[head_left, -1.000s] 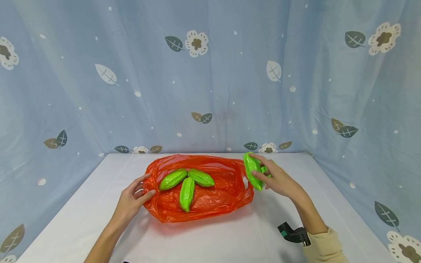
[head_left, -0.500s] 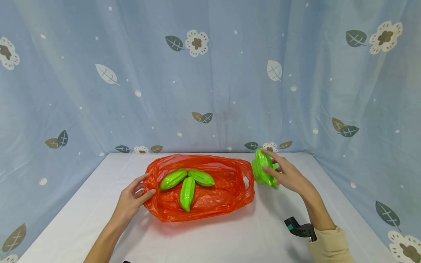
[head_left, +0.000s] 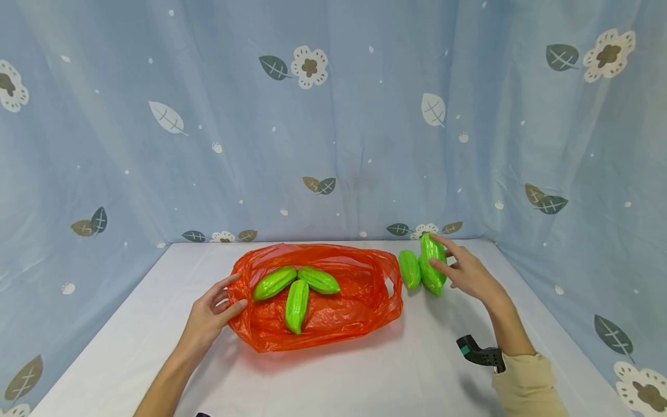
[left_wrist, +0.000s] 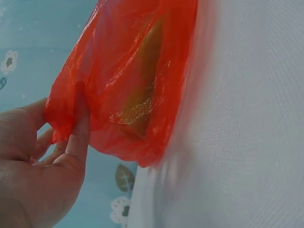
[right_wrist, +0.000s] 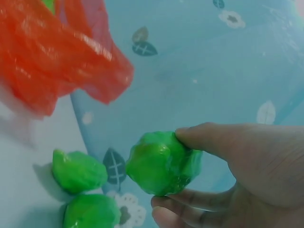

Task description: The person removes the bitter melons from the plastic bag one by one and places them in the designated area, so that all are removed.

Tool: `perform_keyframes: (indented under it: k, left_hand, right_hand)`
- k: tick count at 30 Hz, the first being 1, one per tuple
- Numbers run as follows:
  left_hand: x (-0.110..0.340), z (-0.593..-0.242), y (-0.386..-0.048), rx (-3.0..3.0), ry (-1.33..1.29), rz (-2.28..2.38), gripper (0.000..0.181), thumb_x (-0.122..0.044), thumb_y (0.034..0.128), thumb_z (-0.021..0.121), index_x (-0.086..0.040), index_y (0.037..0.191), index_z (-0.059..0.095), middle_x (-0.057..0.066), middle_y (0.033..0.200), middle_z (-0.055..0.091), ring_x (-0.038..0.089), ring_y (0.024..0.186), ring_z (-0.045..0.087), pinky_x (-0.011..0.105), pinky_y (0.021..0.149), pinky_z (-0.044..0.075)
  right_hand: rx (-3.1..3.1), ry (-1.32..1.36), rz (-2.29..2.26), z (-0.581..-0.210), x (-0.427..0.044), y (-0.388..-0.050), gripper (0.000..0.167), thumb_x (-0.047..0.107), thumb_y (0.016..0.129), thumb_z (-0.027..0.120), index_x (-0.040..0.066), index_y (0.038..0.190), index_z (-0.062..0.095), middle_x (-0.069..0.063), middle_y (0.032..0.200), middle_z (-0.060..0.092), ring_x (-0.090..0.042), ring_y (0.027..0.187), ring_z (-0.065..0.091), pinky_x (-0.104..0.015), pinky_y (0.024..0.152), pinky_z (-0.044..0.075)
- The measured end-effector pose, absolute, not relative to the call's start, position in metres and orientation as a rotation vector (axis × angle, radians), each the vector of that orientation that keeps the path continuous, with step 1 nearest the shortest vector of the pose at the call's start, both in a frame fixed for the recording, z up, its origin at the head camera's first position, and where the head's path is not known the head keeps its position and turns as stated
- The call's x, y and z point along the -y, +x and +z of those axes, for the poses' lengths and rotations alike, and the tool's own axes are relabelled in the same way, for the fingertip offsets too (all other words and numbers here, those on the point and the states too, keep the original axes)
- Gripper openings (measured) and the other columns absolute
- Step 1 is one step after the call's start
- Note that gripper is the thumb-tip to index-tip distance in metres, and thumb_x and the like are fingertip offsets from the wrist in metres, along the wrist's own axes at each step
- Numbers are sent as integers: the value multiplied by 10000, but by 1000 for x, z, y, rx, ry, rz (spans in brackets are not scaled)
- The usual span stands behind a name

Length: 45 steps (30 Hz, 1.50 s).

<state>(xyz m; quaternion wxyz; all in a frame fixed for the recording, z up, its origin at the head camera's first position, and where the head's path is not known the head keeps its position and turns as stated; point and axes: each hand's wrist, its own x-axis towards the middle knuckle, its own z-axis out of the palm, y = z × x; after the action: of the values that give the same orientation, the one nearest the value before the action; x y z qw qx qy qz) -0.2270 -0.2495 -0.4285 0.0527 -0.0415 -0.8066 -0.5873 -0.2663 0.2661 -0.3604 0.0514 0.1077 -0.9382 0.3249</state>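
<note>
At the left end of the red plastic bag [head_left: 339,315], my left hand [head_left: 205,324] pinches the film between thumb and fingers; the left wrist view shows this hand [left_wrist: 47,161] gripping the bag's edge [left_wrist: 61,111]. Three green ridged vegetables, one of them in front [head_left: 296,307], lie in the bag. My right hand [head_left: 471,278] holds another green vegetable [head_left: 432,260], seen end-on [right_wrist: 161,164] in the right wrist view, between thumb [right_wrist: 204,137] and fingers. Two more lie beside the bag, one upper [right_wrist: 78,171] and one lower [right_wrist: 92,211]; in the head view the held one mostly hides one of them.
The white table [head_left: 323,382] ends at a blue patterned curtain [head_left: 359,145] behind and at both sides. A black strap [head_left: 479,353] is on the right wrist. A small dark object [head_left: 203,414] shows at the bottom edge.
My right hand has moved right, away from the bag's right end, carrying its green vegetable. A vegetable beside the bag has come into clear view. The left hand and the bag look unmoved.
</note>
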Motion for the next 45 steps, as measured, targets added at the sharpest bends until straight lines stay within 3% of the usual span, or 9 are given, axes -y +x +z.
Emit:
perform_keyframes:
  k: [7,14,23,30,45]
  left_hand:
    - [249,-429,-228,2438,-147,-1795,649,-272,901,721,-194,1476,431,122,1335,570,-49,1019,646,198,820,569]
    - [249,-428,-228,2443,-149,-1780,646,-279,902,719,-194,1475,431,157,1354,555,-52,1016,646,196,820,568]
    - [249,-427,-227,2461,-140,-1754,647,-298,907,711,-211,1480,425,176,1386,538,-65,1035,629,192,835,562]
    - [248,-426,-225,2465,-139,-1758,649,-296,906,712,-204,1480,422,186,1398,531,-67,1028,630,181,831,557]
    - [249,-426,-224,2456,-131,-1750,661,-259,895,728,-185,1478,426,192,1381,546,-76,1024,620,165,825,548]
  right_hand:
    - [2868,261,1010,-370,-283,-275,648,354,1008,545,140,1552,264,-331,1257,510,-258,778,650,-318,584,558]
    - [2873,204,977,-378,-292,-279,652,380,1012,528,128,1551,261,-357,1272,509,-325,800,676,-328,587,557]
    - [2865,126,899,-385,-300,-280,638,396,1014,517,104,1536,296,-411,1323,485,-303,734,694,-328,580,548]
    - [2857,111,914,-393,-308,-280,613,374,1016,521,75,1516,331,-429,1329,473,-377,798,704,-337,581,556]
    - [2906,25,921,-411,-314,-288,588,343,1027,500,71,1518,326,-417,1347,461,-244,638,655,-308,534,494]
